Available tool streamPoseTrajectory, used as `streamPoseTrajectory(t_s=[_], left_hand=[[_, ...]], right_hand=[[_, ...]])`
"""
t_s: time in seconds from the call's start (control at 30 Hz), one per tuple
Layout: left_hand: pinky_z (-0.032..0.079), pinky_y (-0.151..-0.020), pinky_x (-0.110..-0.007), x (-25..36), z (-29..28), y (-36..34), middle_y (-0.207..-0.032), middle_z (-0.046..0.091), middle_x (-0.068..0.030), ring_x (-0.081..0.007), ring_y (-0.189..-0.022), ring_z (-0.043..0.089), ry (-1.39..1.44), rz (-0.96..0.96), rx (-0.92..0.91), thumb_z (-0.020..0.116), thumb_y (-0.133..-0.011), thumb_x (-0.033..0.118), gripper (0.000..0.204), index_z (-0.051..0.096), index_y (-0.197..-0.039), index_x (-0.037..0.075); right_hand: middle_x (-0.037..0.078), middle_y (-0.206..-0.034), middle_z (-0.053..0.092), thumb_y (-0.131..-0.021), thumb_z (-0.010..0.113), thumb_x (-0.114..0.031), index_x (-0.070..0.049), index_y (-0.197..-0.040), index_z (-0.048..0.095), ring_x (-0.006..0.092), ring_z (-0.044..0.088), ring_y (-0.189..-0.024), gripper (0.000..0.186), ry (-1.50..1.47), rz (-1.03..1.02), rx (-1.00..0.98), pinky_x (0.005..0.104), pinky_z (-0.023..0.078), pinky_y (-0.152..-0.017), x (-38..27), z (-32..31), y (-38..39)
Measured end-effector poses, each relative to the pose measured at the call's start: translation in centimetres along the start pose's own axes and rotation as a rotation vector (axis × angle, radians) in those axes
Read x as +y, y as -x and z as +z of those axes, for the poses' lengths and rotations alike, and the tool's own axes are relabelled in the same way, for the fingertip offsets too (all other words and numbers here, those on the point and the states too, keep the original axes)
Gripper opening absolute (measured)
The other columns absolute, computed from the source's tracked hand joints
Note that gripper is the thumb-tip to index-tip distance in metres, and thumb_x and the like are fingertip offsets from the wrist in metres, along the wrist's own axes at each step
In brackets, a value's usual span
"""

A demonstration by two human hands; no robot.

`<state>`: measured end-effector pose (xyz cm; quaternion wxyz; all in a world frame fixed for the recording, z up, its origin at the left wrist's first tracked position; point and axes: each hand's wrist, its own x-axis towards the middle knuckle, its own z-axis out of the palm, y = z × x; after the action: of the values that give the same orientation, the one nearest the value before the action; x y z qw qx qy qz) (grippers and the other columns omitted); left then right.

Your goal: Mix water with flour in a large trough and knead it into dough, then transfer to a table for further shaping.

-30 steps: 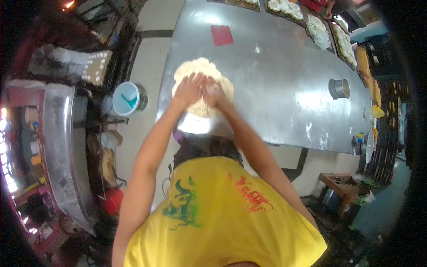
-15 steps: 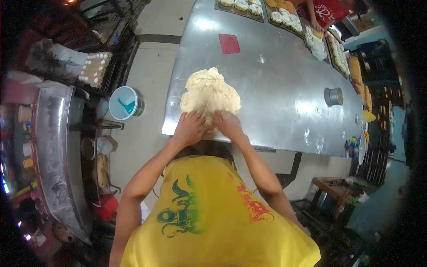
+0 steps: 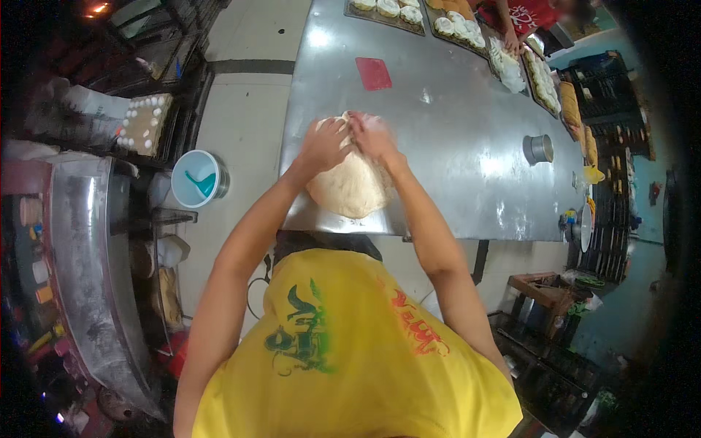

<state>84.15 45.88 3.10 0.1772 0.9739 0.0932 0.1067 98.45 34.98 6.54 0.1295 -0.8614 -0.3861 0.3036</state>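
Note:
A big pale lump of dough (image 3: 350, 188) lies on the metal table (image 3: 460, 160), close to its near left corner. Its near side looks smooth and rounded. At the far edge of the dough my left hand (image 3: 326, 146) is closed, its fingers curled over the top. Beside it my right hand (image 3: 374, 137) grips the same far edge, slightly blurred, with the fingertips of both hands nearly meeting. Some of the far edge is hidden under my fingers. Beyond my hands lies a flat red dough scraper (image 3: 374, 74).
A metal ring (image 3: 539, 149) stands on the right of the table. Trays of topped buns (image 3: 458, 29) line the far edge, where a person in red (image 3: 515, 20) works. Left on the floor side are a white bucket (image 3: 198, 179) with a teal scoop and an egg tray (image 3: 145, 125).
Both hands have moved from the dough's near edge to its far edge. The dough's near side, lumpy and spread before, is now rounder and smoother.

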Motion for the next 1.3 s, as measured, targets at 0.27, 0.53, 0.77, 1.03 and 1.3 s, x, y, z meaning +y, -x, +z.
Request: streamPoseTrajectory(t_s=[0.27, 0.53, 0.77, 1.03, 1.3], left_hand=[[0.018, -0.117, -0.065, -0.8, 0.3, 8.9, -0.157, 0.041, -0.0054, -0.0261, -0.147, 0.033, -0.154, -0.041, -0.021, 0.049, -0.1, 0.047, 0.05, 0.055, -0.144, 0.023], [0.015, -0.118, -0.065, 2.9, -1.4, 6.7, -0.162, 0.034, -0.0057, -0.0277, -0.148, 0.031, -0.342, -0.136, -0.339, 0.044, -0.102, 0.05, 0.053, 0.048, -0.15, 0.027], [0.014, -0.12, -0.063, 6.0, -0.6, 9.9, -0.159, 0.038, -0.0087, -0.0289, -0.148, 0.032, -0.247, -0.273, -0.233, 0.044, -0.103, 0.044, 0.052, 0.048, -0.149, 0.022], [0.017, -0.119, -0.064, 7.2, 0.3, 13.1, -0.156, 0.042, -0.011, -0.0325, -0.146, 0.035, -0.245, -0.331, -0.146, 0.048, -0.101, 0.049, 0.052, 0.056, -0.142, 0.019], [0.013, -0.117, -0.068, 10.9, -0.2, 14.7, -0.156, 0.042, -0.0083, -0.0364, -0.145, 0.035, -0.148, -0.303, -0.168, 0.045, -0.101, 0.051, 0.051, 0.059, -0.14, 0.021]], right_hand=[[0.007, -0.159, 0.037, -0.106, 0.037, -0.038, -0.014, -0.153, 0.04, 0.0306, 0.031, -0.148, 0.053, 0.288, -0.472, 0.354, 0.052, 0.022, -0.122, 6.9, 7.1, 3.9], [0.007, -0.164, 0.029, -0.105, 0.038, -0.043, -0.016, -0.157, 0.033, 0.0314, 0.025, -0.151, 0.058, 0.347, -0.461, 0.309, 0.0537, 0.019, -0.122, 9.4, 5.7, 1.7], [0.008, -0.165, 0.026, -0.104, 0.041, -0.04, -0.018, -0.157, 0.034, 0.0316, 0.023, -0.152, 0.058, 0.564, -0.595, 0.333, 0.0549, 0.018, -0.123, 11.9, 5.2, 2.0], [0.006, -0.167, 0.023, -0.106, 0.037, -0.043, -0.02, -0.156, 0.035, 0.0306, 0.023, -0.152, 0.055, 0.484, -0.551, 0.284, 0.0514, 0.016, -0.123, 15.4, 4.7, 3.3], [0.009, -0.162, 0.032, -0.105, 0.039, -0.041, -0.013, -0.153, 0.038, 0.0322, 0.03, -0.149, 0.056, 0.337, -0.496, 0.299, 0.054, 0.021, -0.121, 16.2, 5.5, 9.2]])
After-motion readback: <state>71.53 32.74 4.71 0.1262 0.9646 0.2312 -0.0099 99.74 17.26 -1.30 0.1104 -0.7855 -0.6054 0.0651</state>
